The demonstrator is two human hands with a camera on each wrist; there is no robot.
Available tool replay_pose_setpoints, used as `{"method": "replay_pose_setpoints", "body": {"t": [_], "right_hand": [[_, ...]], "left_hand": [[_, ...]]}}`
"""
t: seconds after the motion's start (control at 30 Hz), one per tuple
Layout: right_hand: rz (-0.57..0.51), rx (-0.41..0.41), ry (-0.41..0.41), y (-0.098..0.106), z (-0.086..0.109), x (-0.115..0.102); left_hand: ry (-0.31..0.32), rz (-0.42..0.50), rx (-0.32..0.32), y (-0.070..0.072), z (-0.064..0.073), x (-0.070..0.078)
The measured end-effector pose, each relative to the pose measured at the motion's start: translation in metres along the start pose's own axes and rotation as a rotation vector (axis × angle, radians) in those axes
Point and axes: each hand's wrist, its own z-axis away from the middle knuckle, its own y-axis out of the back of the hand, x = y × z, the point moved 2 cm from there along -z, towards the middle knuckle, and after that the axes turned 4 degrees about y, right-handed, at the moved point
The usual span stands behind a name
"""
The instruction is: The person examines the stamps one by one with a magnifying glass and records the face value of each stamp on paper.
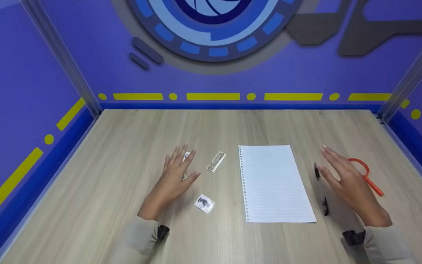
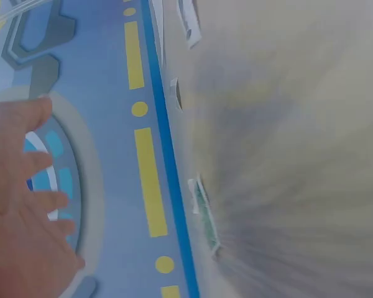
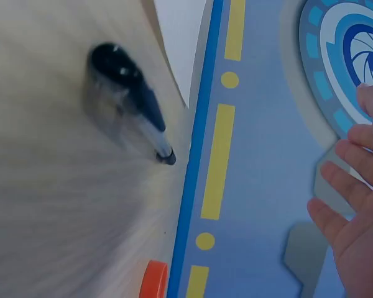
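Note:
My left hand (image 1: 174, 176) is held over the left part of the table with its fingers extended, holding nothing. Partly hidden beneath its fingers are small printed paper pieces that look like stamps; a green-printed one (image 2: 205, 214) shows in the left wrist view. Right of that hand lie a long stamp-like piece (image 1: 216, 161) and a squarish one with a dark picture (image 1: 204, 204). My right hand (image 1: 352, 183), also empty with fingers extended, is between a clear-barrelled pen with black ends (image 3: 133, 93) and an orange-red magnifying glass (image 1: 374, 186), whose ring it partly covers.
A lined white sheet (image 1: 275, 183) with punched holes along its left edge lies between the hands. The wooden tabletop (image 1: 130, 135) is bounded by a blue back wall (image 1: 211, 82) and side walls with yellow markings.

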Motion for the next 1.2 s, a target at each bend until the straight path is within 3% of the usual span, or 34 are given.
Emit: {"method": "replay_pose_setpoints", "body": {"t": [0.3,0.53,0.8,0.97,1.2], "right_hand": [[-0.094,0.037,-0.03,0.008,0.007,0.02],[-0.095,0.061,-0.099,0.018,0.012,0.035],[-0.109,0.083,-0.206,0.028,0.021,0.057],[-0.117,0.072,-0.259,0.032,0.026,0.069],[-0.098,0.048,-0.335,0.035,0.031,0.081]], "left_hand": [[-0.129,0.318,-0.16,-0.003,0.012,-0.016],[-0.136,0.434,-0.27,-0.005,0.016,-0.021],[-0.119,0.472,-0.382,-0.013,0.024,-0.025],[-0.079,0.472,-0.418,-0.021,0.029,-0.029],[-0.115,0.435,-0.427,-0.026,0.03,-0.03]]}}
